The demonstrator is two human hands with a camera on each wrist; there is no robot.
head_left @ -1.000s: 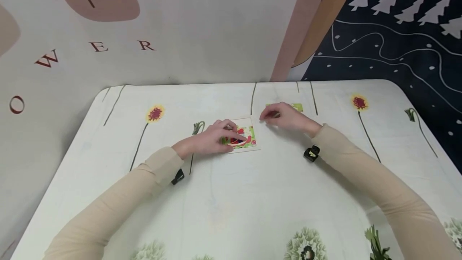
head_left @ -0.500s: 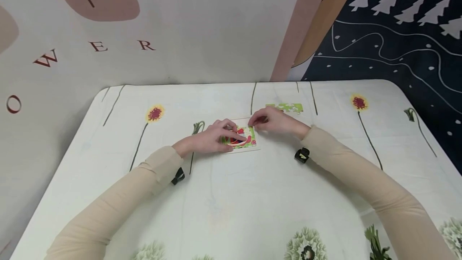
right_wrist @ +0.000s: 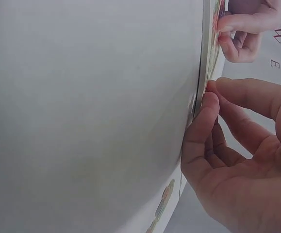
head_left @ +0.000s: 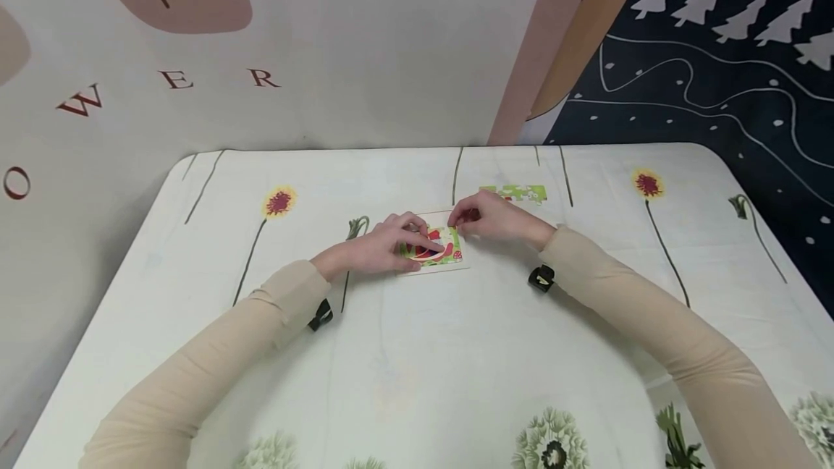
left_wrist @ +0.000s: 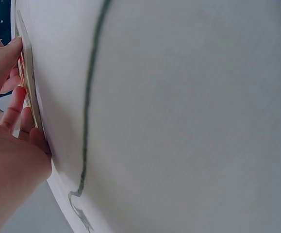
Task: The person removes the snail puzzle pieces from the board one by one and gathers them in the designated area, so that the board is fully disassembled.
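A small jigsaw puzzle [head_left: 452,252] with a red and green picture lies in its pale tray [head_left: 465,264] at the middle of the table. My left hand [head_left: 381,247] rests across its left part, fingers spread, thumb and fingertips touching the surface; much of the picture is hidden beneath. At the upper right corner, my right hand [head_left: 495,220] pinches a small jigsaw piece between thumb and forefinger, mostly covered by the fingertips. In the right wrist view, the pinching fingertips [right_wrist: 212,88] are right at the tray's edge.
Several green jigsaw pieces [head_left: 529,194] lie on the table behind my right hand. The white tablecloth [head_left: 417,353] is printed with flowers and stems. Printed cloth hangings [head_left: 391,49] rise beyond the table's back edge.
My right hand has come left and slightly down from beside the loose pieces to the puzzle's upper right corner, then stayed there. My left hand has kept its place.
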